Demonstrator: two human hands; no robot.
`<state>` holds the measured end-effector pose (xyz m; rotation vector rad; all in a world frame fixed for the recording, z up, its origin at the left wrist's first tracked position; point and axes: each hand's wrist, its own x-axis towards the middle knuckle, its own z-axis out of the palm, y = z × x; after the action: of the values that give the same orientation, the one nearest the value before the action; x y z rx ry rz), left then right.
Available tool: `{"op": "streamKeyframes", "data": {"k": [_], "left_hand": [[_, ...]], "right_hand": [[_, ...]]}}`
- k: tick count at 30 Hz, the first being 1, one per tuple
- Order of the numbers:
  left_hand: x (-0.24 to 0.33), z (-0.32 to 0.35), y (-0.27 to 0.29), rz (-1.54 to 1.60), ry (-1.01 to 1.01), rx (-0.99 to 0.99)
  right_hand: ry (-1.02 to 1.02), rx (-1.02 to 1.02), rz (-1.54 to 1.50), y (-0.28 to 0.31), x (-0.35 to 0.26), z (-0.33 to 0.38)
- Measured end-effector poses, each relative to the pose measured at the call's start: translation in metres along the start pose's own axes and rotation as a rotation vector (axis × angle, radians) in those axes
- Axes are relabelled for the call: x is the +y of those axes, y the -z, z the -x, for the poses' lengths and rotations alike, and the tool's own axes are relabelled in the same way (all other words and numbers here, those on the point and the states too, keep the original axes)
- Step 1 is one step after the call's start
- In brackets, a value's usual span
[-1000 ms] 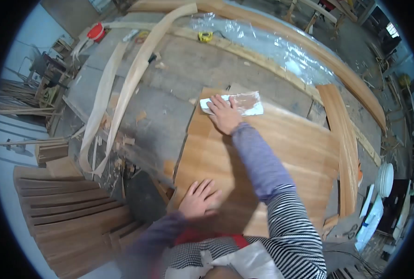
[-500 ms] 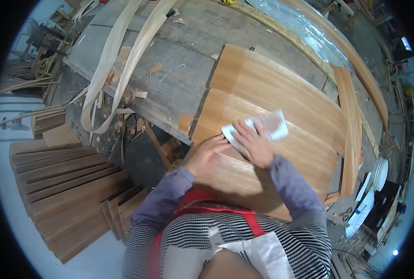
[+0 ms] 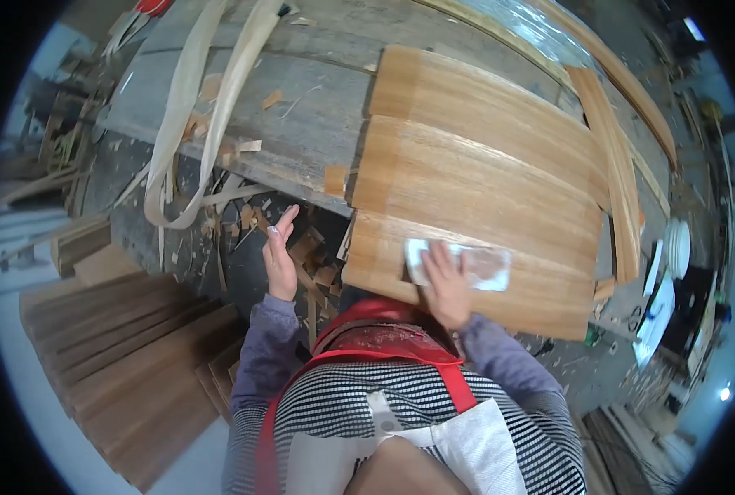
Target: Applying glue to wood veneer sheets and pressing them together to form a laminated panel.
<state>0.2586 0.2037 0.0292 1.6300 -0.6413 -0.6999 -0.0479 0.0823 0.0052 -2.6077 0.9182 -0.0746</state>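
Several wood boards (image 3: pixel 499 165) lie edge to edge as a panel on the workbench, with light shining off their grain. My right hand (image 3: pixel 447 285) presses flat on a white folded sheet (image 3: pixel 491 271) against the board nearest my body. A brownish patch shows on the sheet; whether it is cloth or sandpaper I cannot tell. My left hand (image 3: pixel 280 260) is lifted off the boards to their left, empty, with its fingers stretched out. It hovers over the gap beside the bench corner.
Pale veneer strips (image 3: pixel 174 115) hang over the bench (image 3: pixel 318 91) edge. Below left stand stacked brown boards (image 3: pixel 128 355). A loose plank (image 3: pixel 611 165) lies along the panel's right end, near clear plastic wrap (image 3: pixel 532 33). Wood scraps (image 3: pixel 326 276) litter the floor.
My right hand has slid the white sheet toward my body, onto the nearest board. My left hand has left the boards and moved left. The view has shifted, so the panel sits higher.
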Motion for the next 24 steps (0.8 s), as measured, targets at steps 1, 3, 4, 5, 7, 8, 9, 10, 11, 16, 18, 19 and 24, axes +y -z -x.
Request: {"op": "streamKeyframes", "data": {"k": [1,3,4,5,7,8,9,10,11,16,18,19,24], "left_hand": [[0.000,-0.002,-0.004,0.014,-0.010,-0.046],[0.002,-0.010,-0.034,-0.045,-0.110,-0.120],[0.002,-0.011,-0.046,-0.077,-0.165,-0.142],[0.003,-0.010,-0.057,-0.044,-0.182,-0.202],[0.010,-0.001,-0.060,-0.189,-0.288,-0.280],[0.004,0.002,-0.067,-0.156,-0.317,-0.352],[-0.005,0.005,-0.072,-0.154,-0.300,-0.388],[-0.012,0.009,-0.086,-0.149,-0.283,-0.431],[-0.012,0.016,-0.099,-0.130,-0.316,-0.480],[-0.010,0.026,-0.179,-0.262,-0.361,-0.689],[-0.014,0.029,-0.203,-0.320,-0.429,-0.682],[-0.016,0.030,-0.215,-0.319,-0.455,-0.697],[-0.039,0.032,-0.243,-0.684,-0.574,-0.480]], "right_hand": [[0.084,0.044,-0.067,-0.021,-0.014,-0.004],[0.184,0.049,-0.087,-0.064,-0.061,-0.025],[0.225,0.000,-0.063,-0.077,-0.077,-0.034],[0.165,0.021,-0.031,-0.072,-0.062,-0.022],[0.141,0.047,-0.113,-0.052,-0.045,0.012],[0.133,0.066,-0.153,-0.042,-0.035,0.029],[-0.128,0.071,0.022,-0.035,-0.006,0.050],[-0.401,0.071,0.193,-0.029,0.037,0.084],[-0.545,0.277,0.213,-0.027,0.082,0.123],[-0.929,0.466,0.087,0.001,0.124,0.131],[-0.625,0.246,0.342,0.006,0.056,0.086],[-0.432,0.287,0.127,-0.003,0.033,0.076],[-0.229,0.437,0.034,-0.001,0.083,0.084]]}}
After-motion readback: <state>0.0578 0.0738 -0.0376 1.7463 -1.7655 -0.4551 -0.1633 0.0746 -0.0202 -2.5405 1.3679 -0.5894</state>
